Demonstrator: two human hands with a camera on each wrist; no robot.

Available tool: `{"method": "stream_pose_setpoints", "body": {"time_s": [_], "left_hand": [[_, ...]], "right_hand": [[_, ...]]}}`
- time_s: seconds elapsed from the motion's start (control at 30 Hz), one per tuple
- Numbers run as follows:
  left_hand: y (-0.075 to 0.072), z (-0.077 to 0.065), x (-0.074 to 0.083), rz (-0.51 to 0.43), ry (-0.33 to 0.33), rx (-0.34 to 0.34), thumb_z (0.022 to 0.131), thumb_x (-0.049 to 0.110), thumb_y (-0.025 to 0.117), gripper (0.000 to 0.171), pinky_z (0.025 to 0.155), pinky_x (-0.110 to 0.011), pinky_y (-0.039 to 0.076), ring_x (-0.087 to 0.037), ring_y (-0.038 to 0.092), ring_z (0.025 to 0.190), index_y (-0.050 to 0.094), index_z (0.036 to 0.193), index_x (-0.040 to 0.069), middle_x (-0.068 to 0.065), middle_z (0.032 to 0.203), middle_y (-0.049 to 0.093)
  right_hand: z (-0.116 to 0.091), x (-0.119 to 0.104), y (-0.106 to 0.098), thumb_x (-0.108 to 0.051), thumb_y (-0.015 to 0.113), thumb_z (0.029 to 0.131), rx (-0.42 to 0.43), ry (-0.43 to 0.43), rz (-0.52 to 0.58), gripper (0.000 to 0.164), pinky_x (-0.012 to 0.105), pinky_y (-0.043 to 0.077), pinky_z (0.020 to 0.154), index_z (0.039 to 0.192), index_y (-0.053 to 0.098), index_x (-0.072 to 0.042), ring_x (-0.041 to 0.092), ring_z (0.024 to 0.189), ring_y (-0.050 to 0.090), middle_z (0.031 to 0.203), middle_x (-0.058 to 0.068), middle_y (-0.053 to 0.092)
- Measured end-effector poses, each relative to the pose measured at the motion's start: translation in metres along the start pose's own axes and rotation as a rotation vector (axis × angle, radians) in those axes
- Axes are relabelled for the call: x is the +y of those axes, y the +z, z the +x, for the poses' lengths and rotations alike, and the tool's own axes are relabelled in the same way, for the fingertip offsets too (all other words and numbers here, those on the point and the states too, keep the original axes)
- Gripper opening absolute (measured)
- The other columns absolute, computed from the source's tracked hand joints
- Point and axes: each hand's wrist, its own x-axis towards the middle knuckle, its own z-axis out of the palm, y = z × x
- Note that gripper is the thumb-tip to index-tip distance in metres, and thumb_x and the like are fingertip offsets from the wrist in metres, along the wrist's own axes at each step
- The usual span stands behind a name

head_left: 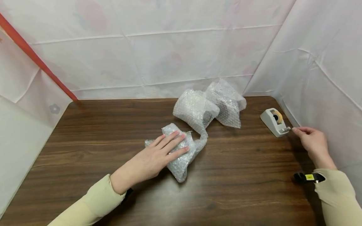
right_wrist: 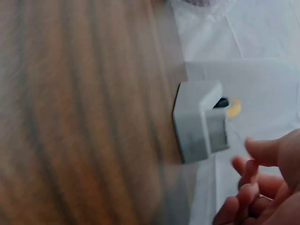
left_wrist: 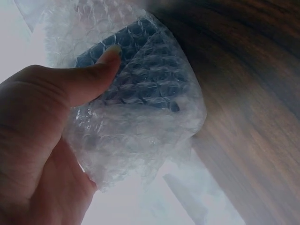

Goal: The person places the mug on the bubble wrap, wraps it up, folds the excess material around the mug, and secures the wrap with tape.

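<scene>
A bundle of bubble wrap [head_left: 181, 168] lies on the table under my left hand [head_left: 152, 157], whose fingers stretch straight across its top. In the left wrist view my thumb rests against the bubble wrap [left_wrist: 136, 131], and something dark blue shows through the layers. Far to the right, my right hand [head_left: 314, 142] has thumb and forefinger pinched together right at the cutter end of a white tape dispenser [head_left: 272, 122]. The clear tape between those fingertips hardly shows. The dispenser [right_wrist: 194, 122] holds a yellowish roll [right_wrist: 234, 108].
Two more bubble-wrapped bundles, one nearer [head_left: 189, 106] and one behind it [head_left: 226, 103], stand at the table's back. A twisted strip of wrap [head_left: 202, 139] links the nearer one to the bundle under my hand. Pale curtains [head_left: 169, 62] hang along the back and right edges.
</scene>
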Motion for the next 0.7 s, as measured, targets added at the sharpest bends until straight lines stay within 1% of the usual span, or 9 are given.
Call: {"method": "stream_pose_setpoints", "body": {"time_s": [0.07,0.17,0.27,0.3,0.37,0.4,0.5,0.6,0.7], "left_hand": [[0.000,0.000,0.001,0.008,-0.003,0.001,0.074,-0.018,0.059,0.090,0.114,-0.054,0.028,-0.031,0.011,0.151,0.037,0.155,0.017,-0.015,0.165,0.015],[0.000,0.000,0.001,0.015,-0.006,0.000,0.075,-0.018,0.058,0.090,0.114,-0.054,0.028,-0.031,0.010,0.151,0.036,0.155,0.017,-0.015,0.165,0.014],[0.000,0.000,0.001,0.018,-0.010,-0.005,0.075,-0.018,0.058,0.091,0.115,-0.053,0.027,-0.031,0.010,0.151,0.035,0.155,0.017,-0.015,0.165,0.013],[0.000,0.000,0.001,0.016,-0.011,-0.004,0.075,-0.018,0.058,0.091,0.115,-0.053,0.027,-0.031,0.010,0.151,0.035,0.155,0.018,-0.014,0.165,0.013],[0.000,0.000,0.002,0.015,-0.012,-0.003,0.075,-0.018,0.058,0.090,0.115,-0.053,0.026,-0.031,0.010,0.151,0.035,0.155,0.017,-0.015,0.165,0.013],[0.000,0.000,0.002,0.016,-0.012,-0.002,0.076,-0.018,0.058,0.090,0.115,-0.053,0.026,-0.031,0.010,0.151,0.035,0.155,0.017,-0.015,0.165,0.014],[0.000,0.000,0.003,0.026,-0.010,-0.003,0.077,-0.018,0.056,0.089,0.116,-0.051,0.025,-0.032,0.010,0.151,0.035,0.156,0.017,-0.016,0.165,0.013],[-0.001,0.000,0.004,0.035,-0.011,-0.007,0.077,-0.018,0.054,0.088,0.116,-0.050,0.024,-0.032,0.009,0.151,0.034,0.156,0.016,-0.017,0.165,0.012],[-0.001,-0.001,0.004,0.045,-0.014,-0.008,0.077,-0.018,0.054,0.088,0.116,-0.051,0.026,-0.032,0.010,0.151,0.034,0.156,0.016,-0.017,0.165,0.012]], "right_hand": [[-0.001,0.006,0.001,-0.048,0.058,0.097,-0.049,0.015,-0.052,0.060,0.025,0.038,0.067,0.119,0.066,0.008,0.012,0.088,0.048,0.097,-0.002,0.063],[0.000,0.013,0.006,-0.049,0.056,0.097,-0.079,0.039,-0.065,0.062,0.027,0.038,0.068,0.115,0.067,0.010,0.024,0.094,0.048,0.114,0.022,0.059],[0.001,0.016,0.012,-0.046,0.057,0.098,-0.082,0.028,-0.078,0.060,0.028,0.037,0.069,0.111,0.068,0.011,0.030,0.099,0.048,0.123,0.027,0.055],[0.001,0.016,0.013,-0.045,0.057,0.098,-0.088,0.014,-0.101,0.058,0.029,0.037,0.068,0.109,0.068,0.011,0.032,0.097,0.049,0.121,0.028,0.057],[-0.002,0.016,0.015,-0.042,0.059,0.098,-0.100,-0.021,-0.143,0.054,0.030,0.037,0.066,0.105,0.069,0.011,0.031,0.092,0.051,0.112,0.027,0.061],[-0.004,0.016,0.015,-0.040,0.059,0.098,-0.112,-0.038,-0.154,0.052,0.030,0.037,0.064,0.103,0.069,0.011,0.029,0.088,0.051,0.104,0.024,0.063],[-0.012,0.012,0.013,-0.039,0.060,0.098,-0.145,-0.092,-0.167,0.048,0.029,0.037,0.060,0.099,0.069,0.008,0.017,0.076,0.050,0.081,0.008,0.063],[-0.020,-0.004,0.010,-0.039,0.058,0.100,-0.174,-0.166,-0.136,0.044,0.028,0.037,0.060,0.104,0.069,0.003,0.008,0.073,0.046,0.079,-0.008,0.058],[-0.030,-0.032,0.013,-0.032,0.060,0.101,-0.234,-0.304,-0.097,0.035,0.027,0.037,0.060,0.106,0.068,0.001,0.006,0.072,0.046,0.080,-0.009,0.057]]}}
